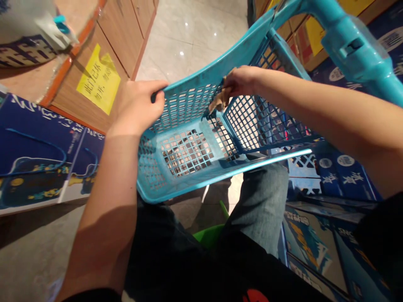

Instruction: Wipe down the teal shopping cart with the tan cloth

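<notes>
Partly hidden, left hand (141, 102) clasps blue basket (201, 183); right hand (243, 81) clutches brown rag (218, 102), far side unseen.

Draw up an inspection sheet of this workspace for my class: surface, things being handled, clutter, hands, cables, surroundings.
Surface: no worktop seen; tiled floor visible
Things handled: blue plastic basket, above the person's legs; crumpled brown cloth-like piece at its inner side
Clutter: green object, partly hidden, below the basket
Hands: left hand grips the basket's rim; right hand holds the cloth-like piece
Cables: nothing seen
Surroundings: wooden cabinets, yellow notice, blue printed packages on both sides
</notes>
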`<state>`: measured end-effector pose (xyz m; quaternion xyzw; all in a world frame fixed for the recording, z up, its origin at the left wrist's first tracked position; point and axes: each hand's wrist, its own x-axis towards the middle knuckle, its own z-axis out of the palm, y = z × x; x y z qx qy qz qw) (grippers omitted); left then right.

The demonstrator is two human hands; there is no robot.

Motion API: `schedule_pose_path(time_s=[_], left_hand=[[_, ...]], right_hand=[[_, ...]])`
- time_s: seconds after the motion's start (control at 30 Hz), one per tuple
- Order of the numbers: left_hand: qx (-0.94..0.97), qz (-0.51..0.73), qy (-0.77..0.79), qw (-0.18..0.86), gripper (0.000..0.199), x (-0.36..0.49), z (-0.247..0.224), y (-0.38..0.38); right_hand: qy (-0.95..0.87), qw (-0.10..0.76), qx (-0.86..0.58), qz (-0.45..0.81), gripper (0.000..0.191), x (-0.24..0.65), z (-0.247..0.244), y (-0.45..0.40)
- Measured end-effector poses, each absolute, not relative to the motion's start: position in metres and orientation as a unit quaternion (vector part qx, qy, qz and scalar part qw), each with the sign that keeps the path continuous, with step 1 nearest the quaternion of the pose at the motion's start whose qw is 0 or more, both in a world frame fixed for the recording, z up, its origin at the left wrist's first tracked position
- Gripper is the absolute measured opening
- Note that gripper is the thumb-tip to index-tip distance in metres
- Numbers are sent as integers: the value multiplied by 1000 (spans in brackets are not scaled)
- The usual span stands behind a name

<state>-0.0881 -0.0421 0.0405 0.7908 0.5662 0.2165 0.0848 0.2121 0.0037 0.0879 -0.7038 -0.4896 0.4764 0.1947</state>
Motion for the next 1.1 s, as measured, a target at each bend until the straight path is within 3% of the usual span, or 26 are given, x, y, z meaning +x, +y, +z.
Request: schedule_pose_path(time_s=[0.23, 0.37, 0.53, 0.63, 0.83, 1.03, 1.1], left_hand=[[796, 215, 560, 79, 49, -88, 38, -43], [793, 218, 563, 79, 49, -88, 38, -41], [798, 229, 550, 89, 50, -90, 38, -40], [799, 228, 549, 90, 50, -91, 39, -40], [800, 253, 535, 94, 51, -87, 40, -42], [793, 254, 545, 99, 57, -84, 45, -44], [792, 245, 549, 106, 56, -86, 45, -43]], right_hand=[[-480, 288, -703, 439, 50, 234, 157, 13], [-468, 370, -719, 356, 37, 230, 131, 9], [-499, 235, -736, 394, 34, 212, 85, 5], [-541, 226, -741, 328, 39, 214, 101, 7], [-566, 286, -744, 209, 47, 223, 135, 0], [-645, 121, -713, 247, 48, 198, 102, -9], [-660, 134, -693, 258, 45, 190, 101, -9]])
